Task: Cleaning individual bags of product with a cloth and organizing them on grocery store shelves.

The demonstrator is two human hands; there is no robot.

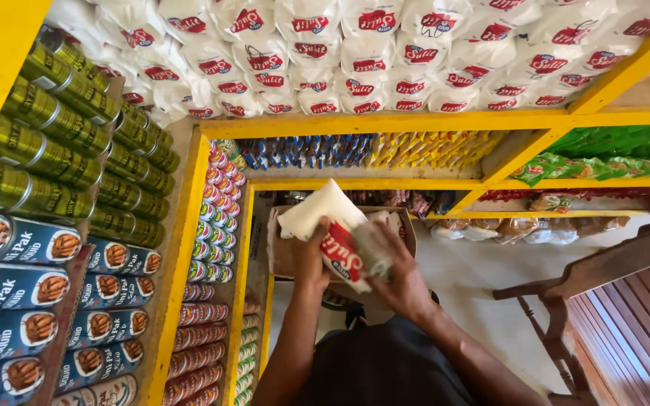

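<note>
While you hold the white bag (336,237) with its red oval label at the centre of the frame, keep it tipped as it is, upper end toward the upper left, and support its weight from below so the soft pack does not sag or slip. Your left hand (308,259) is closed around the bag's lower left side, fingers wrapped onto its face. Your right hand (400,282) grips the lower right end, where the plastic looks bunched and blurred; hold that end firmly but without crushing it. Both forearms rise from the bottom of the frame and meet at the bag, wrists bent inward and elbows near your dark shirt (385,372).

Just behind the bag, lower in the scene, sits an open cardboard box (280,252), and pale floor (468,278) lies to its right. Around you runs a yellow shelf frame (385,124). Rows of matching white bags (355,60) fill the top of the frame. Green cans (54,135) and blue tins (31,293) stack at the left, with small colourful tins (208,301) in the next bay. A wooden chair (603,301) stands at the lower right.
</note>
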